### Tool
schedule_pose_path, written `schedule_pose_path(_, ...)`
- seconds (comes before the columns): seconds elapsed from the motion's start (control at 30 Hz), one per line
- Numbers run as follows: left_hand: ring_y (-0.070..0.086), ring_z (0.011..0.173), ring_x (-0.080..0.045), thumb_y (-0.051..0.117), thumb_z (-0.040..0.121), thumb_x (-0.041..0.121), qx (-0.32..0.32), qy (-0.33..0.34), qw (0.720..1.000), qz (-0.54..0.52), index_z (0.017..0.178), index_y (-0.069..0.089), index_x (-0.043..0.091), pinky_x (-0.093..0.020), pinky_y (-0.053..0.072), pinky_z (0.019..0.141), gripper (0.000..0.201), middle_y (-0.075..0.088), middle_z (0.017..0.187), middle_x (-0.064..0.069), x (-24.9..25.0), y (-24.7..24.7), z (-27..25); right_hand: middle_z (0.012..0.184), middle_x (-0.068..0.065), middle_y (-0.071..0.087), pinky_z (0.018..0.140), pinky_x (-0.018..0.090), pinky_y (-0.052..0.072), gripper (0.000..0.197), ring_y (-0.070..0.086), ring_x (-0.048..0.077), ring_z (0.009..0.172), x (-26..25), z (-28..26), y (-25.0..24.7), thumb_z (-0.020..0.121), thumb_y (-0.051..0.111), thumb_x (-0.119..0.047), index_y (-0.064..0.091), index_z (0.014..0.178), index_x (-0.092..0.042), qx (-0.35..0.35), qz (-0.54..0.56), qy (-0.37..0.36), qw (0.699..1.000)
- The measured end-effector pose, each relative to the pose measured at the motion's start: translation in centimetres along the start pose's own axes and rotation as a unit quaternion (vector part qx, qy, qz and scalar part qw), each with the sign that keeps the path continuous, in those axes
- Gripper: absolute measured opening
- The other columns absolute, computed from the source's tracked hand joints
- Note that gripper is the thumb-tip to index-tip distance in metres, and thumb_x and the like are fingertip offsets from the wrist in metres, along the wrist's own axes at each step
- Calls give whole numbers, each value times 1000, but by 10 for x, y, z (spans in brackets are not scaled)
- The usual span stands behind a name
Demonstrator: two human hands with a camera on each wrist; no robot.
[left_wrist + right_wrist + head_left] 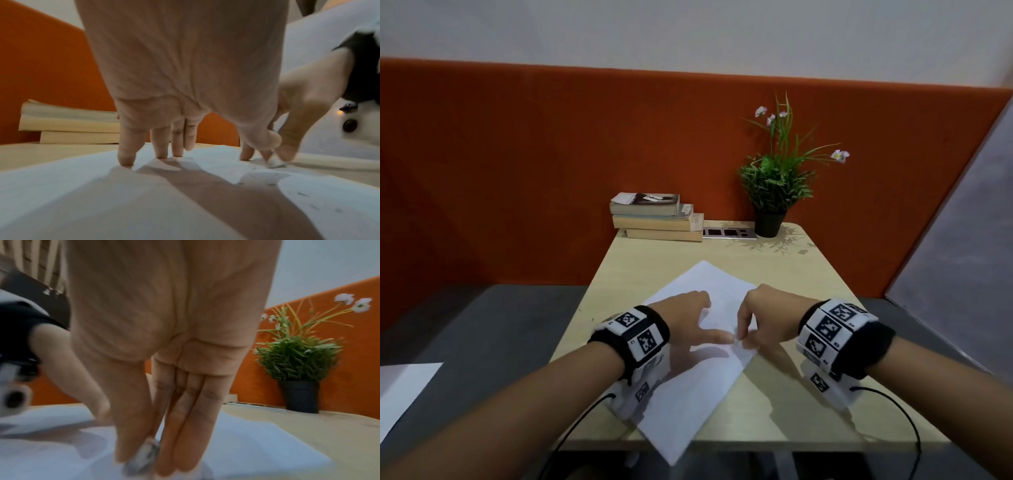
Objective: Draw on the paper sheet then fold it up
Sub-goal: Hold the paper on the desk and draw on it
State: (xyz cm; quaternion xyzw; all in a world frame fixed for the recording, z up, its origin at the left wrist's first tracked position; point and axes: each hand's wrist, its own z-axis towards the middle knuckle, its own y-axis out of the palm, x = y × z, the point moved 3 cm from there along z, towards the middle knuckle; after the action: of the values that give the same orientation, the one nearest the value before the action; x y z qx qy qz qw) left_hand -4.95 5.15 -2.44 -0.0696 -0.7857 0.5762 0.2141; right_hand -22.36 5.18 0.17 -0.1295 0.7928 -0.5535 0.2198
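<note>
While the paper sheet (698, 370) lies slantwise at the head view's lower centre on the table (784, 284), the left hand (681, 315) presses it with spread, straight fingers. Beside it, the right hand (760, 318) pinches a small whitish eraser (274, 163), visible right of centre in the left wrist view. Blurred at the right wrist view's bottom centre, that eraser sits between thumb and fingers (185, 443).
</note>
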Motion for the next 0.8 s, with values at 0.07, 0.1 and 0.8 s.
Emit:
schedule_pose_path(0.07, 54, 115, -23, 63, 79, 78, -33, 2, 998, 51, 141, 45, 13, -38, 45, 95, 92, 44, 138, -2, 1, -1, 0, 87, -11, 77, 83, 34, 61, 13, 71, 11, 80, -8, -3, -1, 82, 80, -28, 82, 94, -24, -40, 12, -27, 999)
schedule_pose_path(0.1, 54, 116, -24, 65, 79, 75, -57, 1, 996, 76, 142, 43, 12, -41, 46, 97, 92, 39, 140, -2, 2, -2, -1, 88, -10, 78, 82, 34, 62, 13, 72, 11, 77, -9, -2, -3, 83, 79, -26, 82, 94, -23, -45, 19, -30, 998)
schedule_pose_path(0.8, 50, 128, -29, 68, 73, 79, -79, 20, 993, 90, 159, 24, 28, -49, 46, 103, 109, 25, 150, -3, 25, 4, 10, 90, -6, 72, 67, 17, 49, 11, 66, 11, 81, 19, 11, -5, 87, 73, -18, 80, 96, -20, 78, 36, 52, 995)
